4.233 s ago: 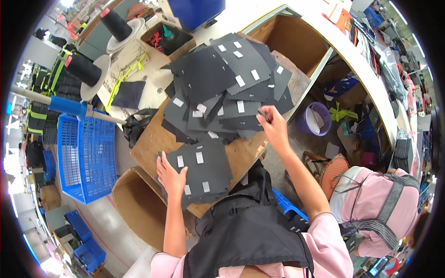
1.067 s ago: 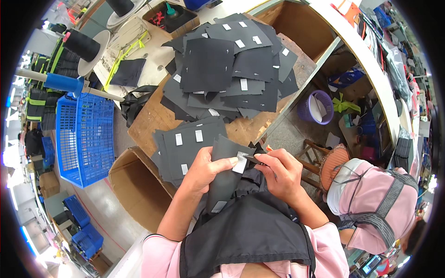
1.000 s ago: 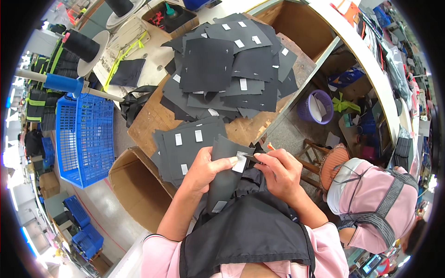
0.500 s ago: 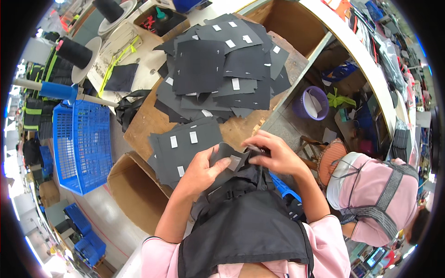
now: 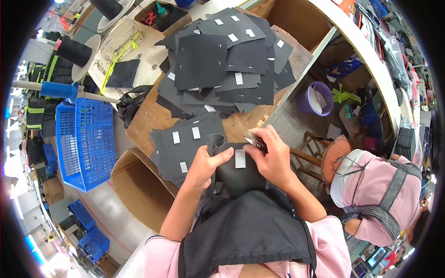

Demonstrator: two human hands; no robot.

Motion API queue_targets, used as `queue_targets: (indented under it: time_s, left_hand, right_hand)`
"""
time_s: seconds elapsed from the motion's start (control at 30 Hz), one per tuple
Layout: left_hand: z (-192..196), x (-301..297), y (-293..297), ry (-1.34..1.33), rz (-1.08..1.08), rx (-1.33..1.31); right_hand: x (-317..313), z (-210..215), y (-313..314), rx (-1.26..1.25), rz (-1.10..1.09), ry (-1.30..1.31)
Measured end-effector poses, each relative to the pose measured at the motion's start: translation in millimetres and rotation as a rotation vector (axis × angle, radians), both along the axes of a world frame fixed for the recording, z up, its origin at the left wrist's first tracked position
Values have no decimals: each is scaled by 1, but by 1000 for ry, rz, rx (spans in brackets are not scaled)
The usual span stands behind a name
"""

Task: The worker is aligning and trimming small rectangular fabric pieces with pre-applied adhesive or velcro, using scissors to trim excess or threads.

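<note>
Clock directions are taken from the held panel. The wooden counter (image 5: pixel 144 118) is seen to carry two groups of dark sheets. The larger pile (image 5: pixel 201 62) is spread at 12 o'clock and shows no clear change over the last seconds. The smaller stack (image 5: pixel 185 155), laid more neatly, is placed at 10 o'clock; it too appears undisturbed.

The change is confined to the held panel (image 5: pixel 241 180). About a second ago it was seen folded narrow, with a tool tip set against its white patch; now a broad face is presented, and its far edge is curled at 11 o'clock. It is held off the counter, close in front of the black apron (image 5: pixel 248 227).

By the left grip (image 5: pixel 206 167), at 9 o'clock, the curled side is pinched firmly, thumb uppermost. By the right grip (image 5: pixel 273 155), at 2 o'clock, a small metal tool (image 5: pixel 251 140) is kept closed in the fingers; the panel's edge also appears to be nipped there, though contact is partly hidden.

A white patch (image 5: pixel 240 158) is exposed between the thumbs, with the tool tip clear of it at 1 o'clock. Judgement: the panel is being re-presented between tool contacts.
</note>
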State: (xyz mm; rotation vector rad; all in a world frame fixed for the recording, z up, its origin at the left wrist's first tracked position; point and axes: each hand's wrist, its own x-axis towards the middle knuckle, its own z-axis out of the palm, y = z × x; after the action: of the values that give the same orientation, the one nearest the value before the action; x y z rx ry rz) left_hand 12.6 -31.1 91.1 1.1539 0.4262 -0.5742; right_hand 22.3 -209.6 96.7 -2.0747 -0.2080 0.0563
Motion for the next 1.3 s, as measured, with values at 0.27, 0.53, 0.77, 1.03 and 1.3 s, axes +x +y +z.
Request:
queue_targets:
  time_s: [0.27,0.53,0.77,1.03,1.3]
  left_hand:
    - [10,0,-4,-19,5,14]
    - [8,-2,-3,19,-16,26]
    - [9,-1,-3,5,-34,52]
    - [10,-2,-3,-2,-72,64]
    - [8,-2,-2,-44,-115,63]
  right_hand:
    - [-24,4,-18,-219,50,-284]
    - [-14,7,-24,-243,220,-455]
    - [-19,11,-34,-189,145,-283]
    - [-10,11,-33,-236,268,-364]
    - [-9,8,-30,-215,265,-443]
